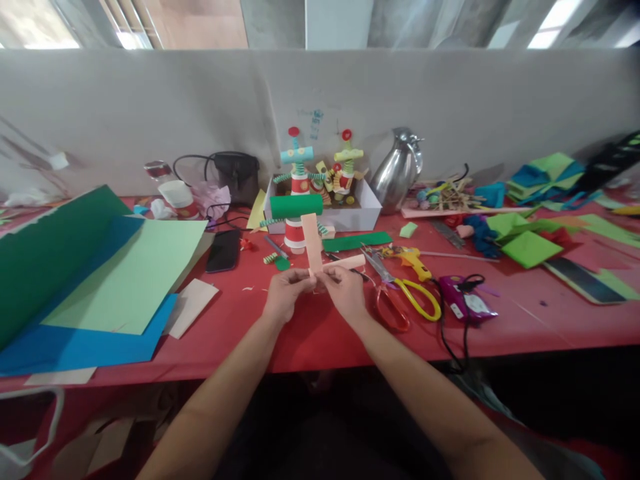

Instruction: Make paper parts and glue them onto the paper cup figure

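Both my left hand [289, 291] and my right hand [343, 291] pinch the lower end of a peach paper strip [313, 241], which stands up from my fingertips. A rolled peach paper piece [351, 262] lies just beyond my right hand. Behind the strip stands a paper-cup figure [295, 232] with a green paper roll [297, 205] across it and springy folded-paper arms. Scissors with red and yellow handles [400, 293] lie right of my right hand, beside a yellow glue gun [411, 259]. A green strip [358, 241] lies flat behind my hands.
Green and blue paper sheets [125, 273] cover the table's left side, near a black phone [223, 251]. A white box [350, 218] holding more paper figures and a steel jug [399, 170] stand by the wall. A purple packet [465, 300] and black cable lie right, before folded green paper [531, 248].
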{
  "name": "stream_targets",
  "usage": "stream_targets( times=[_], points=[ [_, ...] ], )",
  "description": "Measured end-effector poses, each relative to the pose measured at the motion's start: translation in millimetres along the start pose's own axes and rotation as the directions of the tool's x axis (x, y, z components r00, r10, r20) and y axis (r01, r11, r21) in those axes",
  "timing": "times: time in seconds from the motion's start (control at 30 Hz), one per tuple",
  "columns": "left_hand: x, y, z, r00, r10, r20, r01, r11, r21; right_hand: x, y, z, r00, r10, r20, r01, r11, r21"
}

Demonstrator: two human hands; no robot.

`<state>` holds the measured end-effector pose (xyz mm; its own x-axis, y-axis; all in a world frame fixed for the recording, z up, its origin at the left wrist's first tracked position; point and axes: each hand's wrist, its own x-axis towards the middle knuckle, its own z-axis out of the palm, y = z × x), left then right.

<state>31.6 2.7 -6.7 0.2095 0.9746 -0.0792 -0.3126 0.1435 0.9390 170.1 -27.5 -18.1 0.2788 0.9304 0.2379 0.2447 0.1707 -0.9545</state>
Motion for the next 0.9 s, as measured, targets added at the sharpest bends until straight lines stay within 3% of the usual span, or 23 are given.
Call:
stream_targets(
  times=[0.1,0.3,0.37,0.43,0.53,0.7,0.9],
  points=[
    [0.8,-1.1,0.2,1.0,0.031,0.003,-0.031,1.0,0.002,-0.7,-1.7,0.7,1.0,0.005,-0.03,-0.005,1.0,0.026],
    [0.0,1.4,1.9,0.997,0.075,-0.003,-0.075,0.997,-0.035,2.3,-5.0,2.4,0.96,0.126,-0.249,-0.113,0.991,0.065],
    [-0.5,2.5,2.3,0.997,0.083,0.004,-0.083,0.995,-0.06,3.4,-6.6,3.1,0.958,0.216,-0.19,-0.176,0.962,0.208],
    [-0.7,2.9,1.9,0.997,0.079,0.025,-0.077,0.994,-0.074,3.9,-8.1,3.3,0.962,0.27,-0.042,-0.238,0.906,0.351],
    [-1.1,3.0,0.4,0.996,0.067,0.061,-0.062,0.996,-0.07,4.2,-8.0,2.3,0.966,0.235,0.104,-0.257,0.86,0.441],
    [-2.8,3.6,-0.5,0.991,0.057,0.12,-0.05,0.997,-0.061,4.5,-3.6,2.2,0.991,0.133,0.031,-0.131,0.865,0.485],
    [0.6,3.3,-0.5,0.998,0.043,0.05,-0.042,0.999,-0.022,1.9,-11.7,5.3,0.981,0.17,0.095,-0.195,0.855,0.48]
  ],
)
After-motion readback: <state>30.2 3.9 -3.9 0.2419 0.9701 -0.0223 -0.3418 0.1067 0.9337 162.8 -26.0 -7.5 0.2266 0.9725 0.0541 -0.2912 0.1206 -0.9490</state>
